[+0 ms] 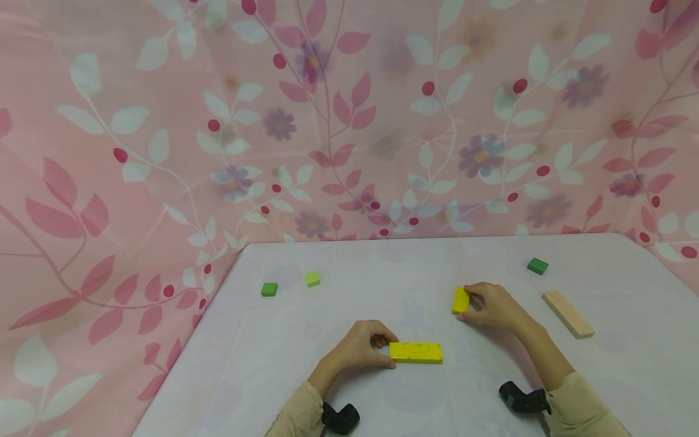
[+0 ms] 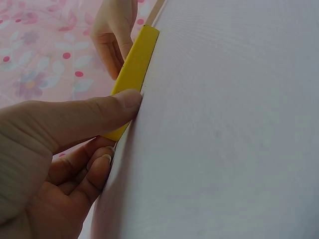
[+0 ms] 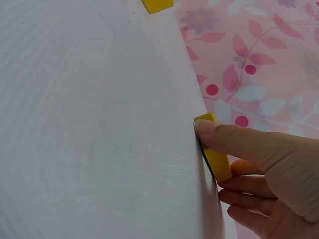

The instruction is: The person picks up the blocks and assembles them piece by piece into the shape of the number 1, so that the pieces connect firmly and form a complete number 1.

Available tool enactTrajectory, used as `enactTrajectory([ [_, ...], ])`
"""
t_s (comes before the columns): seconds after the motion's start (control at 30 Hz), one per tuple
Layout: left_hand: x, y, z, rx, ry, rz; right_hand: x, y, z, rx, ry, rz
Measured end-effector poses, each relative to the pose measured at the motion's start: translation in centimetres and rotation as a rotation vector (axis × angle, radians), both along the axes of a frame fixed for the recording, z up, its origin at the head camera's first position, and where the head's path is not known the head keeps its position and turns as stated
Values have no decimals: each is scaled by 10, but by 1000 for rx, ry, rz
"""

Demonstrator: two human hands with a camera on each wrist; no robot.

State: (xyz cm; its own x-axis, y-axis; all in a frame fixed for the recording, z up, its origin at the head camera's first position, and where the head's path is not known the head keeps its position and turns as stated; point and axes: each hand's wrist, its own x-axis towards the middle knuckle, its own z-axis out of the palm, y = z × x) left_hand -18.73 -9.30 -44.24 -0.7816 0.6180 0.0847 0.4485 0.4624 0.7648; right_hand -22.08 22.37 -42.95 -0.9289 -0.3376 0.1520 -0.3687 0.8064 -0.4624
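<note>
Near the middle of the white-topped table (image 1: 240, 370): a long, flat yellow rectangular block (image 1: 415, 352) is held by its left end, its length running left to right.
Left hand (image 1: 355, 345): the long block is pinched between thumb and fingers.
Right hand (image 1: 497, 309): a shorter yellow rectangular block (image 1: 460, 300) is gripped between thumb and fingertips, farther back and to the right of the long one; the two blocks are kept apart by a gap.
Back left: a small green block (image 1: 269, 289) and a small lime-green block (image 1: 312, 279) are placed near each other.
Right side: a pale wood-coloured flat strip (image 1: 568, 314) is laid at a slant beside the right forearm, with a dark green block (image 1: 537, 266) set behind it.
Wrists: a curved black device (image 1: 341, 419) is seen at the left beige sleeve (image 1: 297, 414), another at the right.
Backdrop: a pink floral cloth (image 1: 371, 54) is hung behind.
</note>
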Motion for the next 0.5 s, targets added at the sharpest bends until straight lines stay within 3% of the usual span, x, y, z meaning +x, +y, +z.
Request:
enactTrajectory([
  [0.5,1,1,2,-11,-10,7,2,-10,0,-4,-31,-2],
])
